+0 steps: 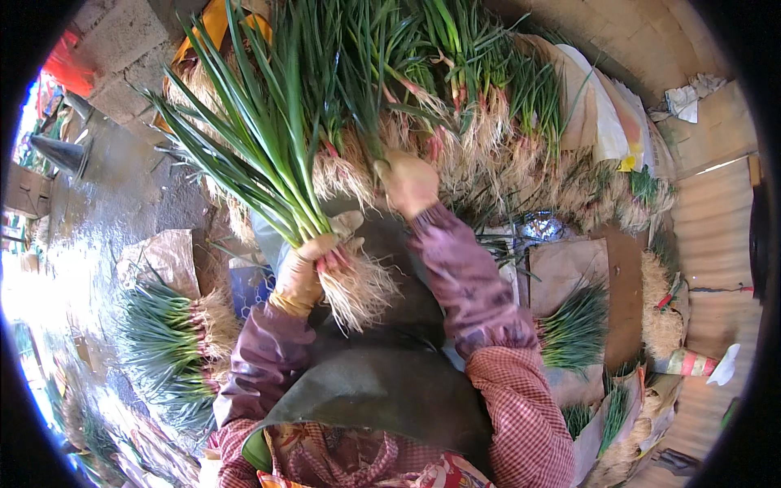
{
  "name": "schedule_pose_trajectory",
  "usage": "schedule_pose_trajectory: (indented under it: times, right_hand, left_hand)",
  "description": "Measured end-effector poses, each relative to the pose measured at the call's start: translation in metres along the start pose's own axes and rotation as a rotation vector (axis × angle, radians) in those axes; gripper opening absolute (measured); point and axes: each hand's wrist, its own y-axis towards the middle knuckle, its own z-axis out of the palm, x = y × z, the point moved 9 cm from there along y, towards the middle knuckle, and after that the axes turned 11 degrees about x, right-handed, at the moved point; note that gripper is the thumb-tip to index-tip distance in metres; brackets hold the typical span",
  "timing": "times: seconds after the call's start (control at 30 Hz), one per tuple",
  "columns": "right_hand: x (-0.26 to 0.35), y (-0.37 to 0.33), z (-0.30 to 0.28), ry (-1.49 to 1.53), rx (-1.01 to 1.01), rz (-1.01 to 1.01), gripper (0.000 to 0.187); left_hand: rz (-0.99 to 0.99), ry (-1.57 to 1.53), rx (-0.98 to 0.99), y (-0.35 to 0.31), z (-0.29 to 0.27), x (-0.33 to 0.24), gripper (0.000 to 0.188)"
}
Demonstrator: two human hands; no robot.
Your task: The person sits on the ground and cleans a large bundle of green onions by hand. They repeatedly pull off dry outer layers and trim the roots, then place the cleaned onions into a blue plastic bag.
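My left hand [305,264], in a pale yellowish glove, is closed round a bunch of spring onions [285,175]. Their long green leaves point up and to the left; the reddish bulbs and a thick tuft of pale roots hang below the fist. My right hand [409,183], also gloved, is closed at the near side of a large heap of spring onions [488,102]. Dark green leaves run down to its fingertips, which seem to pinch them; the other fingers are partly hidden.
A dark apron [366,390] covers my lap. To the left, a stack of spring onions [175,342] lies on wet ground, and a dark cone [61,154] stands farther off. At right, more spring onions [576,325] rest on cardboard [569,260] beside a corrugated wall [716,236].
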Motion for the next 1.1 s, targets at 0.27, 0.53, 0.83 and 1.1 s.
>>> schedule_pose_trajectory:
  times: [0.27, 0.53, 0.83, 1.1]
  right_hand:
    - [0.025, -0.038, 0.037, 1.242, 0.484, 0.079, 0.027]
    - [0.046, -0.040, -0.005, 0.322, -0.210, -0.316, 0.014]
    - [-0.013, -0.057, 0.001, 0.741, 0.292, 0.066, 0.031]
    - [0.031, -0.066, 0.008, 0.244, 0.080, -0.202, 0.018]
  left_hand:
    - [-0.111, 0.155, -0.081, 0.007, 0.021, 0.013, 0.020]
    - [-0.051, 0.019, -0.132, 0.003, -0.034, 0.023, 0.016]
    - [-0.005, 0.229, -0.172, 0.004, 0.004, 0.003, 0.011]
    - [-0.093, 0.377, -0.094, 0.001, 0.005, 0.004, 0.010]
